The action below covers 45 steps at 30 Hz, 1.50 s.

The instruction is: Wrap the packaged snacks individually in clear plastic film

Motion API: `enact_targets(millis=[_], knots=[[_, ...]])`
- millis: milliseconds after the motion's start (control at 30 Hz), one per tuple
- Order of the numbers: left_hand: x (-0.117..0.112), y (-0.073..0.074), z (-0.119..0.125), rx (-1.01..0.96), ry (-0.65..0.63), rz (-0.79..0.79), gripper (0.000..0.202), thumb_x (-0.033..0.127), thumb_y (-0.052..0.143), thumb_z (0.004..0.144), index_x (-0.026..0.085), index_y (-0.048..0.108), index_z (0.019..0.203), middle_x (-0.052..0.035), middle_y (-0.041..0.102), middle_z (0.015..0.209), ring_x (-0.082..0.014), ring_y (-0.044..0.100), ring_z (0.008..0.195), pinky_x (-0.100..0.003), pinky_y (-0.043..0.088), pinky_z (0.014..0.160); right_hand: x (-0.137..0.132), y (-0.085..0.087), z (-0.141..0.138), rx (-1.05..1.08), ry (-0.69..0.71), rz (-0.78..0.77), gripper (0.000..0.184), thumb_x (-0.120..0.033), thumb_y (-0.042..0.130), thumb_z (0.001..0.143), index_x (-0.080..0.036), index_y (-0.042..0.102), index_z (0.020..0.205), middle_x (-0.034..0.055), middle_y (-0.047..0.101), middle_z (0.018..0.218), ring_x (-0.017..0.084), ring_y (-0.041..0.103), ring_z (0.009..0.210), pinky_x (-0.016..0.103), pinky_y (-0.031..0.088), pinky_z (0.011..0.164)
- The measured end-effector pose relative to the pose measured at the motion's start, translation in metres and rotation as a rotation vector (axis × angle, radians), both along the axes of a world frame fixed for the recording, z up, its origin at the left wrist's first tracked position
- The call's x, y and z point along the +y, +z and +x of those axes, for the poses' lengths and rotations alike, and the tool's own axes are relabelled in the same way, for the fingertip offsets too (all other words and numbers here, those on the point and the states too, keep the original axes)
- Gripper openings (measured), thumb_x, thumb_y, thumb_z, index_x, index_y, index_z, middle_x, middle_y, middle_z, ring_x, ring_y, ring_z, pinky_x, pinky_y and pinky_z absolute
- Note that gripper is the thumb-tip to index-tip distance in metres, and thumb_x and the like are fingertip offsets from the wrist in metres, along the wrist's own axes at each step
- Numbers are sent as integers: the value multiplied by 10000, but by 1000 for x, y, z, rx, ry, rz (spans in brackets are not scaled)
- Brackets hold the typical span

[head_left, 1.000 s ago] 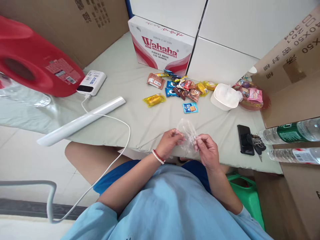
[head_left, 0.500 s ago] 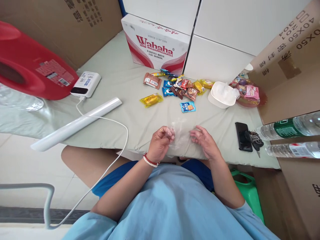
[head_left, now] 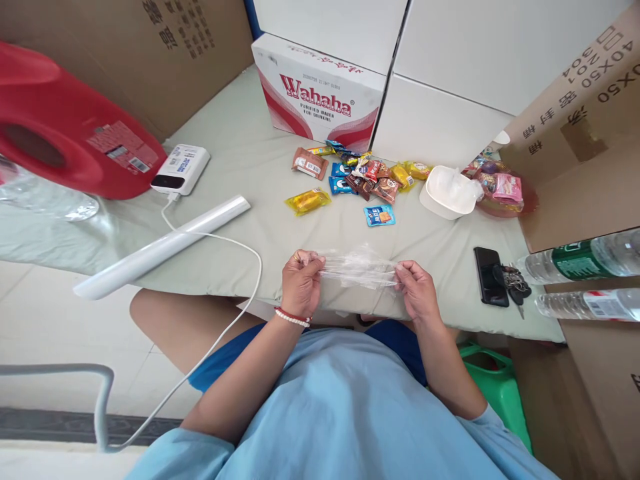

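Note:
A clear plastic bag [head_left: 359,268] is stretched flat between my two hands, just above the near edge of the grey-green cloth-covered table [head_left: 260,227]. My left hand [head_left: 301,283], with a bead bracelet at the wrist, pinches the bag's left end. My right hand [head_left: 417,291] pinches its right end. Both hands are closed on the plastic. Beyond them lies a scatter of small snack packets [head_left: 360,177], with a yellow packet [head_left: 308,200] and a blue packet [head_left: 380,215] nearest to me.
A white bowl [head_left: 447,192] and a red dish of sweets [head_left: 503,190] sit at the right. A phone [head_left: 488,276] with keys, two water bottles [head_left: 583,261], a Wahaha carton [head_left: 320,100], a power bank [head_left: 181,169] with cable, a white roll [head_left: 160,247] and a red jug [head_left: 70,133] surround the table.
My hands have moved apart, pulling the crumpled plastic bag out into a flat, taut strip between them.

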<state>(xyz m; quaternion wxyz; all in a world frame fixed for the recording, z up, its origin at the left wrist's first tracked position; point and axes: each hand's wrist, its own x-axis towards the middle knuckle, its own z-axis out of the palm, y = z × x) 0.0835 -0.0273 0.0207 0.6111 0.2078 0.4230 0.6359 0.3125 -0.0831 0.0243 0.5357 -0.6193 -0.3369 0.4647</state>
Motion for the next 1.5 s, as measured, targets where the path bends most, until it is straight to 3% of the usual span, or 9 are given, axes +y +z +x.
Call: enact_targets(millis=[167, 333, 533, 633, 767, 867, 1033, 1233, 1500], knots=[[3, -1, 1, -15, 59, 14, 550, 310, 946, 611, 211, 409, 678, 90, 464, 601, -66, 492, 536, -204, 384, 543, -20, -3, 11, -124, 195, -133, 367, -556, 779, 777, -215, 690, 878, -11, 595, 748, 143, 523, 660, 278, 464, 618], [-9, 4, 9, 110, -27, 184, 533, 406, 910, 742, 208, 417, 695, 87, 458, 648, -47, 430, 481, -211, 353, 484, -11, 12, 15, -361, 440, -79, 655, -430, 875, 697, -260, 661, 1292, 75, 671, 1275, 238, 621, 1173, 348, 548, 926], [-17, 5, 4, 259, -75, 331, 456, 346, 807, 857, 207, 408, 687, 43, 515, 740, -89, 549, 598, -243, 431, 573, 24, 6, 4, -274, 250, -19, 337, -535, 723, 792, -216, 673, 885, 7, 663, 812, 169, 598, 748, 296, 536, 685], [-15, -4, -15, 365, 45, 284, 421, 310, 788, 836, 209, 403, 698, 33, 521, 794, -110, 587, 720, -262, 488, 711, 28, 2, 4, -165, -11, 7, 332, -523, 724, 757, -230, 630, 882, -17, 606, 707, 151, 544, 636, 260, 468, 536], [-17, -13, -40, 727, -96, 179, 295, 260, 786, 720, 225, 572, 919, -31, 590, 1044, -204, 626, 999, -332, 520, 859, 21, 4, 6, -106, -53, -4, 296, -497, 711, 764, -240, 613, 874, -51, 524, 591, 129, 469, 512, 251, 367, 444], [-20, -1, -40, 1051, -214, 323, 476, 277, 736, 761, 231, 588, 1212, -114, 576, 1297, -299, 567, 1259, -459, 480, 1041, 14, 7, 5, -110, -15, -10, 290, -496, 720, 768, -241, 624, 865, -50, 527, 601, 121, 446, 485, 253, 328, 417], [-15, 34, 1, 1369, -351, 717, 642, 424, 780, 824, 233, 545, 1389, -170, 563, 1446, -414, 360, 1503, -619, 141, 1254, 8, 15, -4, -130, 58, 8, 283, -483, 749, 797, -233, 644, 880, -46, 554, 684, 92, 419, 470, 250, 332, 439], [10, 27, 38, 1367, -620, 639, 114, 270, 630, 929, 218, 697, 1004, -98, 708, 906, -287, 665, 917, -389, 457, 892, 7, 28, -5, -240, 173, 37, 335, -467, 793, 786, -233, 684, 999, -16, 638, 837, 84, 457, 507, 247, 352, 475], [35, 7, 2, 1072, -389, 333, 267, 378, 542, 970, 233, 670, 786, 15, 551, 583, -181, 500, 573, -292, 326, 617, 5, 13, 20, -511, 235, 111, 263, -458, 737, 875, -227, 750, 1000, 18, 700, 870, 127, 508, 622, 277, 431, 604]])
